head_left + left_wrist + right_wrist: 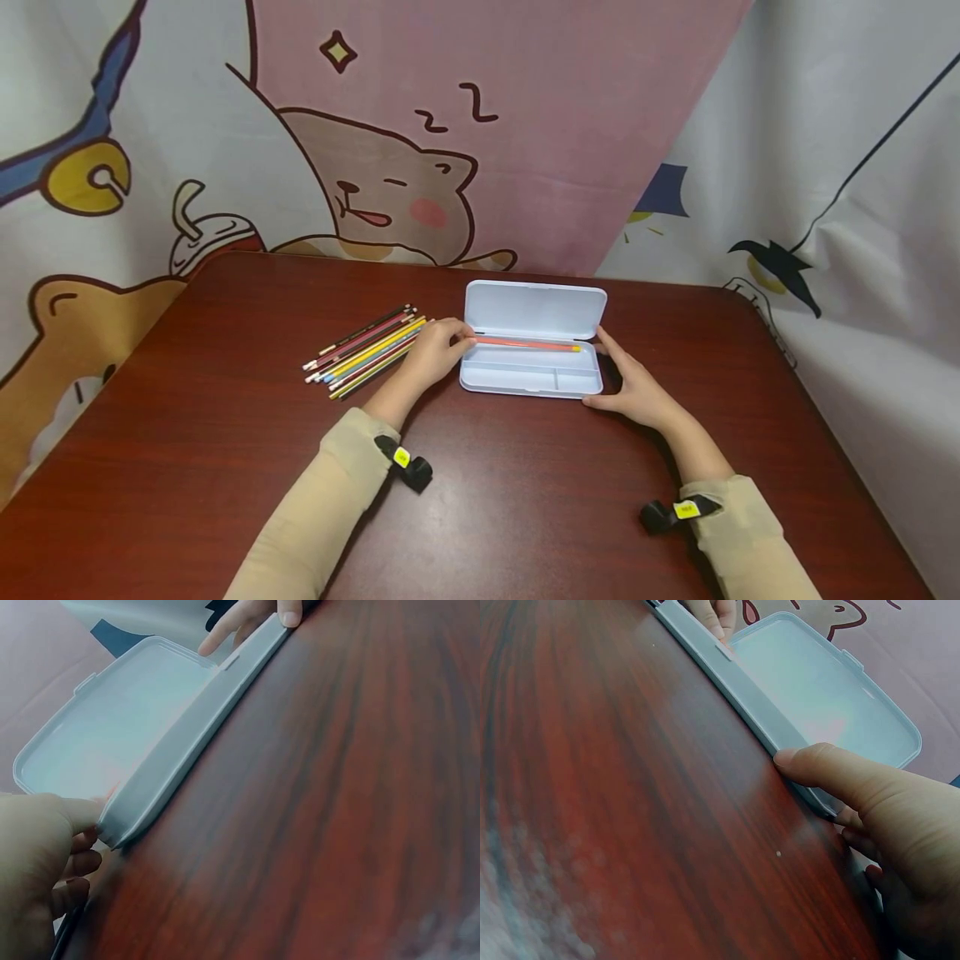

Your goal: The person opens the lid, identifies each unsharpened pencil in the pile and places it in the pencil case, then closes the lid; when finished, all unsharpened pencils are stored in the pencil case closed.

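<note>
On my left, the brown table point(187, 467) slants away to its side edge, with a wide stretch of wood between that edge and a loose bundle of pencils point(375, 352). The bundle lies at a slant, its far ends reaching up to my left hand point(438, 350), which covers a few of them in the head view. Just right of that hand sits the white pencil case point(510, 381), its lid point(534, 310) raised along the far side, not far from the table's back edge. Broad bare wood runs from the case's front edge toward me, and another stretch lies between its right end and the table's right edge.

My left forearm reaches in diagonally, wrist bent toward the case, finger and thumb together on the left end of an orange-red pencil point(525, 342). That pencil lies lengthwise over the case's rear compartment, its yellow end pointing right; I cannot tell whether it rests on the bottom. My right hand point(637, 392) comes in from the right and clasps the case's right end, thumb against the front corner, index finger stretched to the back near the lid, the other fingers partly hidden.
</note>
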Demonstrator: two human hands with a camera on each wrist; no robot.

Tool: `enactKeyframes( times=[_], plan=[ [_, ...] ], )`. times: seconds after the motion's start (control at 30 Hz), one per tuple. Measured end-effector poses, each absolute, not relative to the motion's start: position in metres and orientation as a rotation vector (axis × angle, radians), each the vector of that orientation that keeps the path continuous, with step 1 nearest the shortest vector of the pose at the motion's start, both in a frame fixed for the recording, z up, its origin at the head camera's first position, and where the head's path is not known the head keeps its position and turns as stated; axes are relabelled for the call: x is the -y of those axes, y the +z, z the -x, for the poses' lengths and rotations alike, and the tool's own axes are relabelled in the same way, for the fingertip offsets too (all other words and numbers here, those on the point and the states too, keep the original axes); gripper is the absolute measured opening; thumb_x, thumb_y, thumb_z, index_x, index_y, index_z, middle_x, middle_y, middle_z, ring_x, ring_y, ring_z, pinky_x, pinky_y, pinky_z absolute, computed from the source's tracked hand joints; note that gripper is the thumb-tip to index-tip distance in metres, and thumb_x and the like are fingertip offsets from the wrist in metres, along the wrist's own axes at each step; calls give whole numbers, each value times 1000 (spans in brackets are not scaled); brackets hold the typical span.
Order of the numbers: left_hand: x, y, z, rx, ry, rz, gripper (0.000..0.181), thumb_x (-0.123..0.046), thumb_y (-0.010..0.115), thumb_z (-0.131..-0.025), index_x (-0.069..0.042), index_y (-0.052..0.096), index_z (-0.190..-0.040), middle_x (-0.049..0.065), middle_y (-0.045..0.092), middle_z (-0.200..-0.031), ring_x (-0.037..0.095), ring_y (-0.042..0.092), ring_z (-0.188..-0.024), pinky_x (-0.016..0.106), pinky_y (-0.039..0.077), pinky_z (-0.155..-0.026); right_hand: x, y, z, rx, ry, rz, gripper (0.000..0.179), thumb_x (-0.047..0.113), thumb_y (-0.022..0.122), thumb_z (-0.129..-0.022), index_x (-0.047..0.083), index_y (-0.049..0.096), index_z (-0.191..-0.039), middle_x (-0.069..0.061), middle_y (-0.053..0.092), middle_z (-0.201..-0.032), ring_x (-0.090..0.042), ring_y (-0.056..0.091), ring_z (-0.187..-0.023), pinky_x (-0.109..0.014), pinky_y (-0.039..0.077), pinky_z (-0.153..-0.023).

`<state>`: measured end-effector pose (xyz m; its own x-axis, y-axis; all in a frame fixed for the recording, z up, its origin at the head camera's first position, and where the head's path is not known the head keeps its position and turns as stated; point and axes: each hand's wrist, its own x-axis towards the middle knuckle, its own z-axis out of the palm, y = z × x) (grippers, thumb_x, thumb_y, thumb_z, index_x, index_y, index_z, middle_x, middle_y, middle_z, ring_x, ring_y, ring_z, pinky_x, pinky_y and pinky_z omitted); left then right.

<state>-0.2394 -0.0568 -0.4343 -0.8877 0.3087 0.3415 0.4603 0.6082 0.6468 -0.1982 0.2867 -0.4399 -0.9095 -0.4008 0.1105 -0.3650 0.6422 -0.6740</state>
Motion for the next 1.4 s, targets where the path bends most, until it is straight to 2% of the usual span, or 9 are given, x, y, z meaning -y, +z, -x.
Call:
enactKeyframes(
  times=[0.27,0.47,0.67,0.73,0.83,0.9,0.97,1.07,1.4],
  plan=[
    [54,-435,241,2656,-1135,606,7,-12,74,-83,-6,75,-87,-2,57,-67,14,50,-65,48,37,-93,-286,-439,198,-2787,-1142,658,115,24,86,-72,21,7,-155,-19,41,-140,-33,29,-132,-60,17,-106],
    [53,-437,241,2664,-1141,582,10,-14,75,-83,-6,76,-90,0,65,-73,16,54,-69,49,34,-97,-287,-440,198,-2792,-1154,675,114,22,86,-71,18,8,-155,-19,42,-139,-33,30,-131,-59,18,-105],
    [55,-436,237,2554,-1369,581,11,-10,76,-82,-3,76,-90,2,63,-71,16,52,-67,44,42,-84,-288,-443,199,-2796,-1151,678,113,23,86,-72,17,9,-155,-19,42,-139,-34,31,-131,-58,18,-105],
    [57,-435,234,2506,-1428,585,12,-10,77,-81,-2,76,-90,2,62,-70,16,52,-67,46,40,-91,-288,-442,199,-2797,-1149,680,113,24,85,-72,17,9,-155,-19,42,-139,-34,31,-131,-59,18,-105],
    [61,-434,229,2455,-1485,603,14,-10,77,-81,-1,75,-91,1,61,-70,15,51,-66,44,43,-86,-288,-442,199,-2797,-1146,678,113,24,85,-72,17,9,-155,-19,42,-140,-34,30,-132,-59,18,-105],
    [64,-433,225,2440,-1519,607,14,-9,77,-81,0,75,-91,1,61,-71,15,51,-67,38,47,-73,-288,-441,199,-2802,-1143,679,113,24,85,-72,17,9,-155,-19,42,-140,-34,30,-132,-58,19,-105],
    [69,-433,220,2434,-1545,604,14,-8,77,-80,0,75,-92,-1,61,-71,15,51,-67,32,43,-60,-288,-441,199,-2802,-1143,682,113,24,86,-71,17,10,-155,-18,42,-140,-34,30,-132,-58,19,-105],
    [80,-435,213,2427,-1533,599,12,-7,77,-79,-1,74,-90,-2,59,-70,15,52,-68,27,42,-58,-287,-441,199,-2801,-1141,685,113,24,86,-71,16,10,-155,-18,42,-140,-34,30,-132,-59,18,-105],
    [126,-433,189,2447,-1468,522,18,-9,78,-80,1,74,-94,-1,58,-67,16,51,-63,26,40,-53,-288,-443,199,-2801,-1148,681,113,24,86,-71,17,10,-155,-18,42,-140,-34,30,-132,-59,18,-105]
  ],
)
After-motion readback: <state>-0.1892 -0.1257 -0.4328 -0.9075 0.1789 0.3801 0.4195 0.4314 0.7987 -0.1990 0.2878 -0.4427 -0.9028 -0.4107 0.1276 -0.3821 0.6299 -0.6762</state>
